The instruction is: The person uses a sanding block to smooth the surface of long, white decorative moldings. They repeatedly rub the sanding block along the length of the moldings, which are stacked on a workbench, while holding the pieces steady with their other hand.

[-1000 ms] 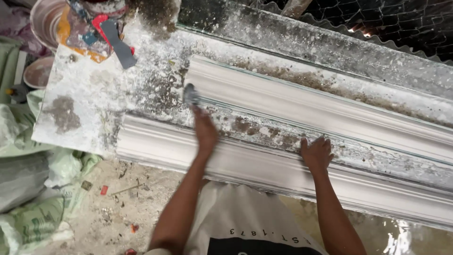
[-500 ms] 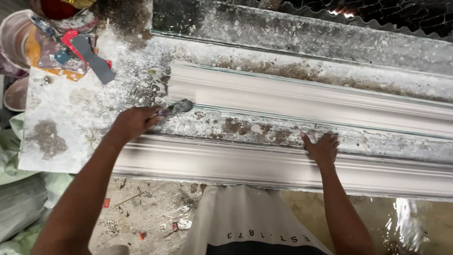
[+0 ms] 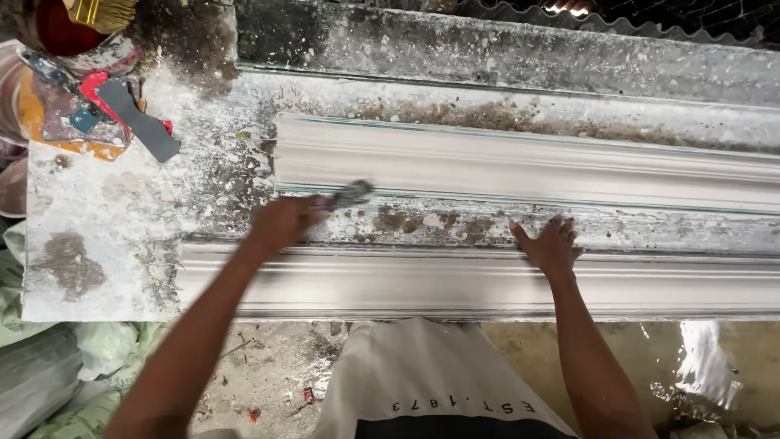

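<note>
The left hand (image 3: pixel 280 223) is closing around the handle of a small scraper (image 3: pixel 349 195), and its blurred blade is resting on the dirty strip of the workbench (image 3: pixel 106 244) just below the far plaster moulding (image 3: pixel 520 167), near that moulding's left end. The right hand (image 3: pixel 552 248) is lying open and flat, with fingers spread, on the upper edge of the near plaster moulding (image 3: pixel 455 280), well apart from the tool. Both mouldings are looking already cast and smooth along their full visible length, while the strip between them is carrying brown stains and plaster crumbs, so I judge the shaping is done and the cleaning of edges is remaining.
</note>
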